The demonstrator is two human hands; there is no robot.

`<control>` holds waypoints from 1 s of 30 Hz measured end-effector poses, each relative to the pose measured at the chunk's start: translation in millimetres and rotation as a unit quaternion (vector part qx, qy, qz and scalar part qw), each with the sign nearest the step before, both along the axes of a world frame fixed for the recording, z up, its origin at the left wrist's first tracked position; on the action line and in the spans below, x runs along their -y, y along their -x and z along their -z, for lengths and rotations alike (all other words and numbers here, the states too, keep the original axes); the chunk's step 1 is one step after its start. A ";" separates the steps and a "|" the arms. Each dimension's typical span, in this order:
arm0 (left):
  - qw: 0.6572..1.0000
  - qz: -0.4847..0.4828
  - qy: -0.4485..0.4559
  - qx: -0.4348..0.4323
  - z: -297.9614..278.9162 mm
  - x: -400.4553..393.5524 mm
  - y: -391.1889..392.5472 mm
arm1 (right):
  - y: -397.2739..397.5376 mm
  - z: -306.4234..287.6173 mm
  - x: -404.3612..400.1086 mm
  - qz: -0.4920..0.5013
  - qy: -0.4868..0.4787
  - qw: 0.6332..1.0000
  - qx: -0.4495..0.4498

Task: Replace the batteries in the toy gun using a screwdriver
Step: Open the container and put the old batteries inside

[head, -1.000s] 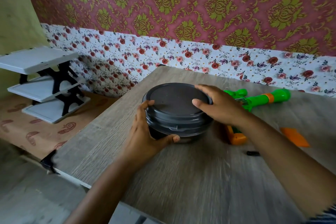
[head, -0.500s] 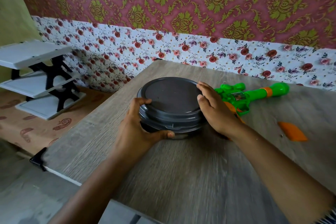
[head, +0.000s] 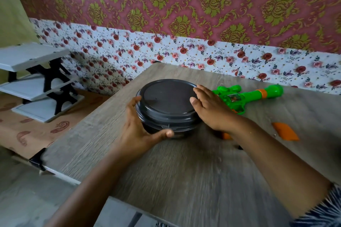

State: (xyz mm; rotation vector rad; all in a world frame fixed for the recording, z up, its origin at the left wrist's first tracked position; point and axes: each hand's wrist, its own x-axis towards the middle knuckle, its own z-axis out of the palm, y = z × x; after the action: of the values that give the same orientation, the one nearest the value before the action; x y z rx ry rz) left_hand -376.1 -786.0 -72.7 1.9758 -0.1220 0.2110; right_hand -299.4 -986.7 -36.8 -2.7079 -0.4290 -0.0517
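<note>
A round black lidded container (head: 167,97) stands on the wooden table (head: 203,171). My left hand (head: 137,131) grips its left and front side, thumb curled under the lid rim. My right hand (head: 208,108) rests against its right rim with fingers nearly straight. Behind the right hand lies the green toy gun (head: 245,96) with an orange ring near the muzzle; its orange grip (head: 226,136) peeks out below my right wrist. An orange battery cover (head: 285,131) lies apart on the right. A small dark object (head: 239,147) shows beside my right forearm.
The table's left edge and corner (head: 36,160) drop off toward the floor. A white shelf rack (head: 35,81) with black supports stands on the left against the flowered wall.
My right hand has slid from on top of the lid to the container's right rim. The camera view has shifted slightly; the container stays in place with the left hand's hold the same.
</note>
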 end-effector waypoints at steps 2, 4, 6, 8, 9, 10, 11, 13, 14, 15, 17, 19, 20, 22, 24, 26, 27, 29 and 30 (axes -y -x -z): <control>0.995 -0.022 0.096 -0.034 -9.0 4.1 -0.8 | 2.4 -5.6 -0.5 0.005 0.054 0.999 -0.007; 0.987 -0.107 0.106 -0.063 -18.7 6.1 -12.8 | 4.7 -14.5 -3.7 0.017 0.124 0.992 0.022; 0.978 -0.178 0.058 -0.089 -29.9 7.0 -28.9 | 4.7 -23.8 -11.3 0.038 0.164 0.982 0.081; 0.975 -0.199 0.019 -0.098 -38.5 11.2 -43.6 | 4.1 -28.3 -24.7 0.068 0.134 0.982 0.118; 0.973 -0.206 0.011 -0.106 -41.2 15.2 -48.7 | 3.6 -27.2 -31.7 0.080 0.105 0.984 0.122; 0.969 -0.216 0.009 -0.116 -42.0 19.8 -52.3 | 2.4 -23.3 -38.0 0.089 0.081 0.986 0.115; 0.966 -0.230 0.004 -0.120 -41.5 23.9 -53.0 | 1.7 -18.0 -42.4 0.094 0.063 0.988 0.104; 0.963 -0.246 0.014 -0.108 -37.1 28.7 -52.2 | 0.3 -7.5 -45.9 0.102 0.045 0.989 0.096; 0.963 -0.247 0.035 -0.097 -33.6 29.5 -51.6 | 0.0 -4.6 -45.0 0.104 0.039 0.988 0.106; 0.964 -0.247 0.056 -0.088 -30.1 29.5 -50.1 | 0.0 -2.0 -43.9 0.104 0.034 0.987 0.119; 0.963 -0.246 0.086 -0.074 -26.0 30.8 -46.7 | 1.9 0.9 -42.9 0.100 0.033 0.982 0.156; 0.959 -0.258 0.100 -0.069 -23.8 33.5 -44.6 | 5.5 4.2 -44.7 0.096 0.038 0.976 0.193; 0.955 -0.266 0.111 -0.067 -23.3 35.5 -43.6 | 7.7 5.1 -45.7 0.097 0.041 0.973 0.204; 0.945 -0.285 0.144 -0.064 -20.6 37.0 -41.4 | 9.8 6.0 -46.3 0.099 0.037 0.972 0.210; 0.939 -0.285 0.181 -0.067 -18.6 36.9 -39.8 | 9.6 5.5 -44.4 0.095 0.029 0.974 0.202; 0.931 -0.278 0.227 -0.070 -19.3 36.9 -39.0 | 6.9 3.8 -41.6 0.081 0.009 0.981 0.177; 0.924 -0.279 0.251 -0.070 -20.9 37.4 -39.0 | 5.0 3.9 -40.2 0.074 -0.012 0.985 0.156; 0.908 -0.286 0.300 -0.066 -25.4 37.8 -35.5 | 6.8 2.4 -35.4 0.069 -0.100 0.982 0.147; 0.901 -0.286 0.319 -0.060 -28.6 38.2 -33.2 | 9.7 -0.5 -31.8 0.082 -0.167 0.968 0.166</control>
State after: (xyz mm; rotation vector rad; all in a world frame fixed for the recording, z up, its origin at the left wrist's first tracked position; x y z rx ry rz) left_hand -342.9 -824.1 -44.2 1.3123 0.5559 0.4458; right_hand -309.1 -954.9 -36.3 -2.3935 -0.2603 -0.5769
